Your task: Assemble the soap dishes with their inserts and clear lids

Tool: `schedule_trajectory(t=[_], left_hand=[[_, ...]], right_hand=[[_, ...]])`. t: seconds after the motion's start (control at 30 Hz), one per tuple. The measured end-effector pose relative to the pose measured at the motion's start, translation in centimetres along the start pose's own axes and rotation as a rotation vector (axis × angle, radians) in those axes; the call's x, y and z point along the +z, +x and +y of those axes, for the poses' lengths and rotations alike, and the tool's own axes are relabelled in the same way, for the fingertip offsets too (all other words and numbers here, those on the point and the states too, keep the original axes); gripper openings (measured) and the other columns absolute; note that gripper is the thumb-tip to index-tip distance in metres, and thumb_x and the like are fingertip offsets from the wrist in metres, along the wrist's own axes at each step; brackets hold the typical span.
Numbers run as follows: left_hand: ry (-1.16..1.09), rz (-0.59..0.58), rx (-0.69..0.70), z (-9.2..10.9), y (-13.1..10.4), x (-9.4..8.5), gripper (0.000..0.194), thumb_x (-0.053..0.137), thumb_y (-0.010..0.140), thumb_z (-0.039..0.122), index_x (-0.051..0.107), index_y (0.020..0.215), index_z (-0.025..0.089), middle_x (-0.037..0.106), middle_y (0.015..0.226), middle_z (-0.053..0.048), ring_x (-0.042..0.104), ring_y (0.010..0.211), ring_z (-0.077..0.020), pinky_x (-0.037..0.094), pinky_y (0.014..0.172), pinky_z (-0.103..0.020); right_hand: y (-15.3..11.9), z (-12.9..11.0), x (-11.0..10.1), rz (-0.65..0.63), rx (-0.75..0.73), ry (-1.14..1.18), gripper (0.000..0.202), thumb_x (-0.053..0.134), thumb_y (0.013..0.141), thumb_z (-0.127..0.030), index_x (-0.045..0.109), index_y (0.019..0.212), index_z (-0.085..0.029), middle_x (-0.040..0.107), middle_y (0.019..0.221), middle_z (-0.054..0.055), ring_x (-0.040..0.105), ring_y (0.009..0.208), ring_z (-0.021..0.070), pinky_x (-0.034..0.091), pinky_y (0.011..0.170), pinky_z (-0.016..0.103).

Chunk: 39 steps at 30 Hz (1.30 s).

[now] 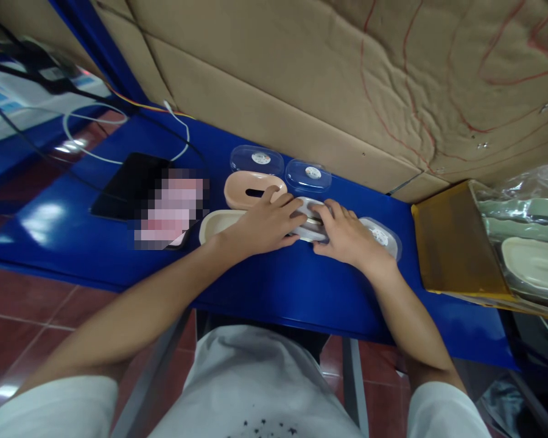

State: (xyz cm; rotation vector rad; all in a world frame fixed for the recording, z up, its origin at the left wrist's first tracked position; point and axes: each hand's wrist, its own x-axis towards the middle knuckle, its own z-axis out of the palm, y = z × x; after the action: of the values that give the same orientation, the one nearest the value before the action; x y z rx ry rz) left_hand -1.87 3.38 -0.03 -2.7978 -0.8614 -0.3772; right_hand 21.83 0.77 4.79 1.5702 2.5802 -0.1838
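Between my two hands on the blue table (274, 286) is a grey-white oval plastic case (311, 210), partly covered by my fingers. My left hand (270, 222) grips its left side with bent fingers. From the right, my right hand (347, 236) curls its thumb and fingers around the other side. Just beyond my left hand lies a peach oval piece (237, 187) with a dark slot. A cream oval piece (217, 224) is partly hidden under my left forearm. Beside my right wrist rests a clear oval cover (390, 238) with a round sticker.
Two more clear covers, one at left (242, 159) and another at right (296, 176), lie by the cardboard wall (274, 103). A black tablet (123, 182) and a pixelated screen (173, 210) sit left, near cables. An open carton (461, 243) at right holds green and cream pieces.
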Motion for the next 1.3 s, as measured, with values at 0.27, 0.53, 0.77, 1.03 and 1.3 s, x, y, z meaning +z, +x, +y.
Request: schedule_trajectory(t=[0.27, 0.53, 0.77, 1.03, 1.3], left_hand=[[-0.004, -0.02, -0.028, -0.3, 0.0, -0.3, 0.037, 0.07, 0.102, 0.04, 0.072, 0.133, 0.02, 0.063, 0.149, -0.017, 0.06, 0.135, -0.0406, 0.038, 0.118, -0.062], [-0.022, 0.004, -0.032, -0.2, 0.1, -0.6, 0.035, 0.07, 0.104, 0.046, 0.075, 0.126, 0.019, 0.07, 0.138, -0.015, 0.063, 0.127, -0.0357, 0.039, 0.115, -0.055], [-0.135, 0.002, -0.012, -0.2, 0.1, -0.9, 0.035, 0.077, 0.098, 0.053, 0.079, 0.113, 0.022, 0.072, 0.129, -0.011, 0.064, 0.122, -0.0335, 0.036, 0.115, -0.054], [-0.22, -0.001, -0.015, -0.6, -0.4, -0.8, 0.029, 0.077, 0.098, 0.047, 0.078, 0.115, 0.023, 0.071, 0.13, -0.01, 0.062, 0.124, -0.0332, 0.035, 0.115, -0.053], [-0.284, -0.068, -0.058, -0.8, -0.1, -0.9, 0.05, 0.073, 0.1, 0.042, 0.061, 0.144, 0.021, 0.067, 0.136, -0.014, 0.061, 0.13, -0.0349, 0.037, 0.116, -0.054]], right_hand=[[0.3, 1.6, 0.5, 0.05, -0.111, 0.138, 0.088, 0.076, 0.093, -0.037, 0.03, 0.167, -0.028, 0.044, 0.168, 0.021, 0.048, 0.152, 0.045, 0.046, 0.117, 0.066], [3.5, 6.1, -1.2, 0.159, -0.013, 0.204, 0.059, 0.04, 0.111, -0.048, 0.044, 0.165, -0.024, 0.043, 0.174, 0.016, 0.038, 0.163, 0.0358, 0.035, 0.128, 0.065], [6.8, 6.6, -0.7, 0.018, 0.115, 0.057, 0.064, 0.053, 0.104, -0.035, 0.043, 0.165, -0.019, 0.048, 0.17, 0.02, 0.048, 0.156, 0.0405, 0.04, 0.123, 0.067], [8.1, 7.5, -0.5, 0.022, 0.087, 0.105, 0.103, 0.083, 0.086, -0.048, 0.03, 0.171, -0.022, 0.028, 0.179, 0.024, 0.031, 0.164, 0.0457, 0.03, 0.126, 0.073], [9.0, 10.0, -1.2, 0.084, -0.058, 0.317, 0.078, 0.085, 0.08, -0.046, 0.056, 0.149, -0.025, 0.063, 0.15, 0.015, 0.06, 0.14, 0.0391, 0.047, 0.118, 0.064]])
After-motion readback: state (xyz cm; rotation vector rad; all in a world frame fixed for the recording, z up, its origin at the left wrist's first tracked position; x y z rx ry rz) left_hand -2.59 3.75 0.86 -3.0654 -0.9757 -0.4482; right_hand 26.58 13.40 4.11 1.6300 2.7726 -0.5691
